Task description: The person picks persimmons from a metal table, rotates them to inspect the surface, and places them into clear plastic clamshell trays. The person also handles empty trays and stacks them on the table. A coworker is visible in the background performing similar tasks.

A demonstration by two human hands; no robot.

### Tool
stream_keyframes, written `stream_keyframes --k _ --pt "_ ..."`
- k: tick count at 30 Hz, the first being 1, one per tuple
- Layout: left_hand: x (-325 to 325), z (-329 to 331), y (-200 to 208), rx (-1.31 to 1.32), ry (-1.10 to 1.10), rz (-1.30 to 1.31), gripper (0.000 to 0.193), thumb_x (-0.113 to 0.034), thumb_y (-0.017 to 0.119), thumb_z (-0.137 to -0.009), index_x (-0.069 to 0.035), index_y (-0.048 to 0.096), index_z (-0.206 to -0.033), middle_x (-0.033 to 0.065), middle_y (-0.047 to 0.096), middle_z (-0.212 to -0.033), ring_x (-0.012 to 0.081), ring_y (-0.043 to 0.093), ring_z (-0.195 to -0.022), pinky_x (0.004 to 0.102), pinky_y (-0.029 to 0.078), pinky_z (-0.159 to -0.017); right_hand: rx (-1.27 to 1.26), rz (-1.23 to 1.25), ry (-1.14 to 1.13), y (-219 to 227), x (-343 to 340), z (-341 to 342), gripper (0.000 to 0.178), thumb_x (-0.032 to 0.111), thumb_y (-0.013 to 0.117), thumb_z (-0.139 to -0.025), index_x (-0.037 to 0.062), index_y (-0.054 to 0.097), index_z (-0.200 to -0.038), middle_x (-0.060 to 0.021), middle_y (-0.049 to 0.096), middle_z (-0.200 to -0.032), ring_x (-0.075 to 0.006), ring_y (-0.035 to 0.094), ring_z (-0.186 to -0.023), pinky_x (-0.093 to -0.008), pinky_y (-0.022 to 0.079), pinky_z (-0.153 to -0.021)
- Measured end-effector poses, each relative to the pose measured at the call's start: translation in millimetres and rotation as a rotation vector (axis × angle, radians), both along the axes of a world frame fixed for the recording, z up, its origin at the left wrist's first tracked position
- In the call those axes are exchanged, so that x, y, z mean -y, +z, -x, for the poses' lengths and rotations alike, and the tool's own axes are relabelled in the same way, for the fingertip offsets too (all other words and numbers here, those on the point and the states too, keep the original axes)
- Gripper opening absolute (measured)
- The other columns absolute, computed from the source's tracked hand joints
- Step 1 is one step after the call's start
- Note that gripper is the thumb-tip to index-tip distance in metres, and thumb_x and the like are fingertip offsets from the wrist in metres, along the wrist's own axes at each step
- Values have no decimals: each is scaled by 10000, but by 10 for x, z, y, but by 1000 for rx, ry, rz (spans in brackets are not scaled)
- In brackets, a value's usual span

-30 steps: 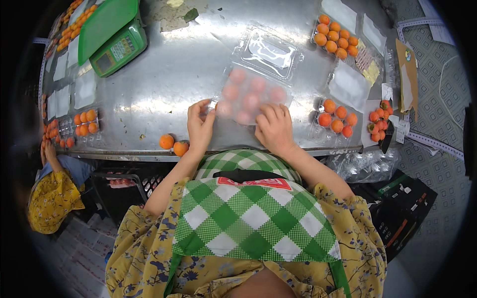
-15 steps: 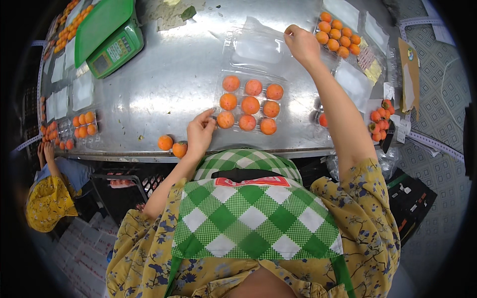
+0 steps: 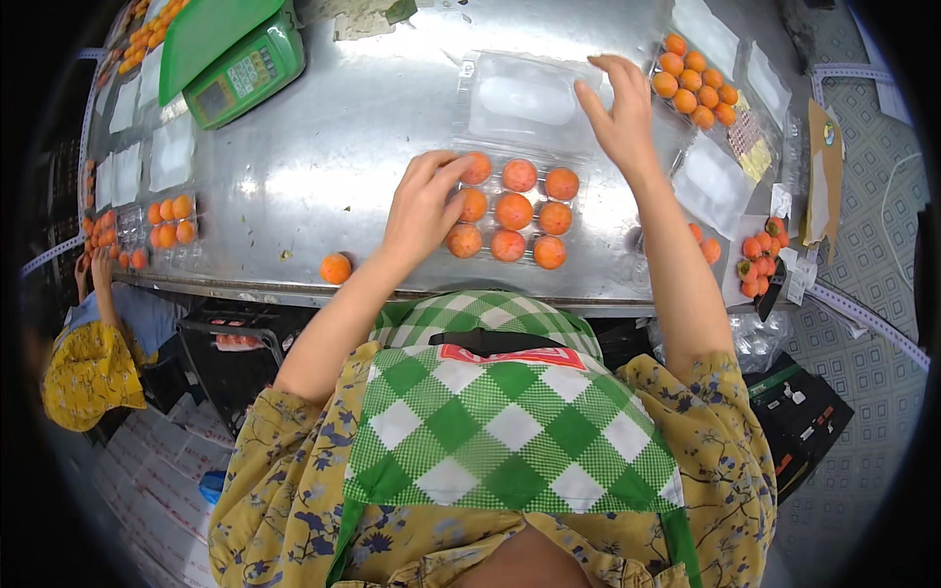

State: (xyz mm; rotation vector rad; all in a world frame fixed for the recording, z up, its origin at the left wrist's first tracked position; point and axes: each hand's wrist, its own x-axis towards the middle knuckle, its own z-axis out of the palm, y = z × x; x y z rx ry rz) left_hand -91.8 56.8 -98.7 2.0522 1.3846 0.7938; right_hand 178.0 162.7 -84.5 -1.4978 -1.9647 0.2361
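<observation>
A clear plastic clamshell box lies in front of me, its tray [image 3: 532, 167] holding several orange persimmons [image 3: 514, 212] in rows. The lid [image 3: 520, 96] is folded back on the far side. My left hand [image 3: 423, 208] reaches over the tray's left edge, fingers apart, fingertips against the persimmons of the left row. By the lid's right edge my right hand [image 3: 624, 116] hovers with thumb and fingers spread, holding nothing. One loose persimmon [image 3: 335, 268] sits left of my left forearm, near the table's front edge.
A green scale [image 3: 240, 78] stands at the far left of the metal table [image 3: 323, 186]. Filled boxes of fruit [image 3: 694, 83] lie right and left, beside white pads [image 3: 714, 181]. More persimmons [image 3: 762, 260] lie at the right edge. Another person [image 3: 93, 377] works at the left.
My left hand has moved away from me and right, onto the left row. My right hand has let go of the lid's edge and opened. One loose persimmon is now hidden by my left forearm.
</observation>
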Motion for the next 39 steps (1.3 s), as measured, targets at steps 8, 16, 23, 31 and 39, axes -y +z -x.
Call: stream_keyframes --k 8,16,23,31,39 --pt "-460 8 -41 -298 -398 -9 413 0 680 -714 -83 636 -1117 84 582 -1140 273 554 -1050 372 490 -889 -181 190 12 107 786 86 338 137 678 -793 11 597 -1097 -161 572 -1145 -331 544 -1077 -398 431 -937" --pt "-622 -7 -54 -382 -571 -17 242 -65 681 -760 -73 642 -999 67 589 -1047 250 565 -987 355 497 -858 -262 286 -35 79 1045 150 316 109 665 -787 4 605 -1078 -160 581 -1134 -329 576 -1056 -387 458 -913" --pt "-687 -6 -92 -382 -676 -133 256 -57 687 -742 -74 627 -990 65 600 -1064 251 568 -960 360 499 -831 -371 348 -42 91 1037 247 305 94 672 -781 16 612 -1071 -142 593 -1107 -298 604 -999 -376 481 -865" --pt "-650 99 54 -154 -515 112 495 6 666 -742 -73 567 -1221 98 639 -1076 255 601 -999 358 510 -863 -231 375 143 84 932 529 319 106 680 -777 26 611 -1079 -138 593 -1043 -293 616 -857 -360 515 -752" --pt "54 158 -272 327 216 470 566 45 533 -780 -36 487 -1338 143 590 -1245 228 598 -1099 345 501 -892 149 326 348 -46 755 1026 200 142 670 -763 74 625 -945 -104 544 -917 -276 563 -871 -408 464 -762"
